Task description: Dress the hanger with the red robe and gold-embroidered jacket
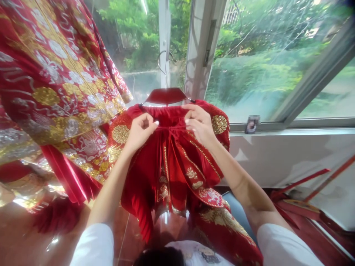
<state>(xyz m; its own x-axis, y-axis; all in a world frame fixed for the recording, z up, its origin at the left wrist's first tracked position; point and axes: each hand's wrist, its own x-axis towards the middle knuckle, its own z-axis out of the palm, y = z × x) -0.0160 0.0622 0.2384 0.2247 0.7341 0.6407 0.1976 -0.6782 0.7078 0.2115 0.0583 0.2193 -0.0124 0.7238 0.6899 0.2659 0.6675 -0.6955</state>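
A red pleated skirt (172,166) with gold embroidery hangs from a red hanger (166,95) whose metal hook (162,62) sits in front of the window frame. My left hand (141,130) is closed in a pinch on the skirt's red waistband at the left of centre. My right hand (200,123) has its fingers curled over the waistband at the right, next to a round gold emblem (219,123). Both arms reach up from white sleeves.
A large red robe (55,81) with gold and silver embroidery hangs at the left, touching the skirt. Behind are window panes and a grey frame (194,48), with a white sill and wall (291,155) below. Red poles (305,181) lean at the lower right. The floor is glossy red-brown.
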